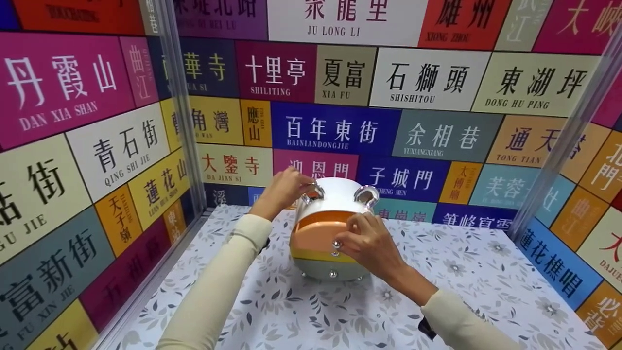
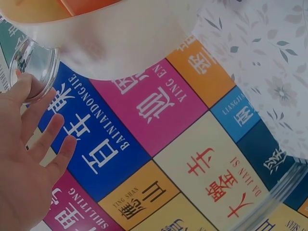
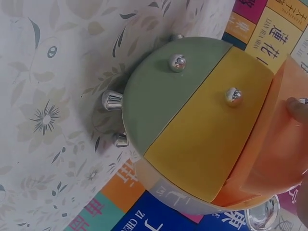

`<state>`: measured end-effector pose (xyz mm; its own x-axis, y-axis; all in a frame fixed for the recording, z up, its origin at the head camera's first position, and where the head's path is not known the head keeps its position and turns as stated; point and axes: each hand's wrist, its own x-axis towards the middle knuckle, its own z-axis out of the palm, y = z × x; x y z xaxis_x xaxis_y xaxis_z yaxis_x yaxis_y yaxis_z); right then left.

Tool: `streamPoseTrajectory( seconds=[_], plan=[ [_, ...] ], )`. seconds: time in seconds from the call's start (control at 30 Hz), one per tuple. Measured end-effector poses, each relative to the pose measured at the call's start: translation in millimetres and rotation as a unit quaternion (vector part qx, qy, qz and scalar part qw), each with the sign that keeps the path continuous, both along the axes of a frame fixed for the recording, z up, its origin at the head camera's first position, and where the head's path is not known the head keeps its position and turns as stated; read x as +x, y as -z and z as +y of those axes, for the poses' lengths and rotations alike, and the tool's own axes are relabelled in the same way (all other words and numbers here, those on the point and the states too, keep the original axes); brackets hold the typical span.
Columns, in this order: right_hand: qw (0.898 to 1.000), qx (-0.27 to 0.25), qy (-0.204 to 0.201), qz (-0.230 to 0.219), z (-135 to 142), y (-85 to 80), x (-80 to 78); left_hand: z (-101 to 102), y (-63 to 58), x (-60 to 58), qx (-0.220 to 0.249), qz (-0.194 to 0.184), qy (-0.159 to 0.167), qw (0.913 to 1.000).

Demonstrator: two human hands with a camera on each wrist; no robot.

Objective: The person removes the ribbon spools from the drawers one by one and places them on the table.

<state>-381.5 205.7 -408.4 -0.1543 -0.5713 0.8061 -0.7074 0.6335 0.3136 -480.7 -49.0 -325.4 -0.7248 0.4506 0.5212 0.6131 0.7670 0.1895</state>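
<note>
A rounded jewelry box (image 1: 340, 190) with a white shell stands on short silver feet (image 3: 113, 100). Its front has an orange drawer (image 1: 316, 236) at the top, a yellow drawer (image 3: 211, 130) in the middle and a green drawer (image 3: 168, 89) below. The orange drawer sticks out, with a gap showing behind its front; the other two sit flush. My right hand (image 1: 371, 245) pinches the silver knob (image 1: 336, 244) of the orange drawer. With thumb and finger my left hand (image 1: 284, 189) holds the left silver ring (image 2: 36, 70), its other fingers spread apart.
A matching silver ring (image 1: 368, 195) sits at the box's top right. Under the box lies a white tabletop (image 1: 233, 291) with a leaf-and-flower print. Colourful sign-covered walls (image 1: 335, 127) close in the back and sides, with clear corner posts (image 1: 182, 97).
</note>
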Motion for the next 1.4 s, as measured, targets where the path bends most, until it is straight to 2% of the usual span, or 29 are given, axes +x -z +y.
streamPoseTrajectory(
  seconds=[0.23, 0.4, 0.7, 0.9, 1.13, 1.27, 1.4],
  plan=[
    [1.000, 0.006, -0.015, 0.023, -4, -2.0, 15.6, 1, -0.2, 0.1, -0.011, 0.006, -0.004, 0.9999],
    [0.999, 0.008, -0.031, 0.020, -3, -3.3, 27.9, 2, 0.2, -0.4, -0.014, 0.005, -0.004, 0.9999],
    [0.998, 0.014, -0.050, 0.022, -2, 0.9, 45.3, -1, 2.5, 1.2, 0.008, -0.006, 0.006, 0.9999],
    [0.998, 0.020, -0.063, 0.016, -1, 5.7, 49.1, 1, 0.9, 0.3, 0.010, -0.013, 0.003, 0.9999],
    [0.997, 0.020, -0.076, 0.017, 1, 3.4, 48.6, 2, -2.8, -0.6, 0.012, -0.020, -0.003, 0.9997],
    [0.995, 0.022, -0.092, -0.012, 3, -4.3, 48.1, 1, -1.0, -0.4, 0.016, -0.022, -0.002, 0.9996],
    [0.994, -0.004, -0.100, -0.051, 9, -19.5, 42.9, -1, 1.8, -0.2, 0.022, -0.031, -0.002, 0.9993]
  ],
)
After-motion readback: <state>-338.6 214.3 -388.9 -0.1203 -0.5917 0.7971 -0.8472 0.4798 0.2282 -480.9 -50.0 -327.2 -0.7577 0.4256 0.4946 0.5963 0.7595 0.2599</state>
